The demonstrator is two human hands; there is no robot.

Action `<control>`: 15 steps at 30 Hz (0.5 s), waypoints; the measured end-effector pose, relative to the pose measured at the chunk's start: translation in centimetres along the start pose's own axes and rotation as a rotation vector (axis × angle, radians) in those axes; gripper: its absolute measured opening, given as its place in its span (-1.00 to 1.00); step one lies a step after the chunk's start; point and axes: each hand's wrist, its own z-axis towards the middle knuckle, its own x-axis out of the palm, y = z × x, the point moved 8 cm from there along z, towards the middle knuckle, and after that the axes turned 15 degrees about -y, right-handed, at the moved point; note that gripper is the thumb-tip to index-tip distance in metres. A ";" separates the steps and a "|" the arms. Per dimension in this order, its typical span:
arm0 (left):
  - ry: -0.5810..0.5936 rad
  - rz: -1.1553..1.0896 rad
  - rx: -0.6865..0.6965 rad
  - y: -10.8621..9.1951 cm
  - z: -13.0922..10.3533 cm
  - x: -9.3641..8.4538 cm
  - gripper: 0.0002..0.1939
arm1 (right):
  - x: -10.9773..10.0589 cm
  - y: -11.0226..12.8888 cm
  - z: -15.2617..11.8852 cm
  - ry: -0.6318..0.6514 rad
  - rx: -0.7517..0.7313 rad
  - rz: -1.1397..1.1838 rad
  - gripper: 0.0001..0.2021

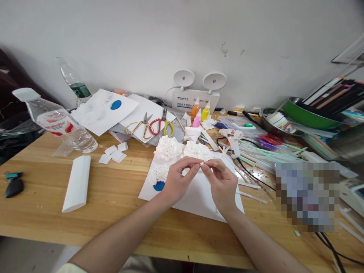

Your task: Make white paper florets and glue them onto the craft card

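Between the fingertips of both hands is a tiny white piece (201, 163), too small to name more closely. My left hand (182, 176) pinches it from one side, my right hand (223, 182) from the other. Both are held above a white sheet of paper (193, 206). On that sheet sit clumps of crumpled white bits: one clump (168, 147) at the back left, another clump (196, 149) behind my fingers, and a third clump (159, 173) beside my left hand, next to a blue disc (159, 185).
A white glue gun (233, 142) with its cord stands right of the sheet, near scattered sticks. Scissors (140, 127), red-and-yellow pliers (162, 123) and small paint bottles (196, 119) lie behind. Left are a water bottle (57, 121), white squares (113, 153) and a white block (76, 184).
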 end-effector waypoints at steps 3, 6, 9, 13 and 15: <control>0.015 -0.012 0.004 0.0 -0.1 0.1 -0.84 | -0.3 0.0 -0.1 -0.039 -0.019 0.005 -0.92; 0.032 -0.004 0.019 0.0 -0.2 0.3 -0.82 | -0.5 0.5 -0.3 -0.074 -0.123 -0.054 -0.85; 0.055 -0.004 0.034 -0.1 -0.3 0.5 -0.81 | -0.9 1.0 -0.5 -0.115 -0.226 -0.130 -0.82; 0.070 0.013 0.031 -0.1 -0.4 0.6 -0.80 | -0.9 0.8 -0.4 -0.106 -0.224 -0.136 -0.89; 0.047 0.014 -0.002 0.2 -0.3 0.5 -0.81 | -0.5 0.7 -0.3 -0.066 -0.181 -0.098 -0.94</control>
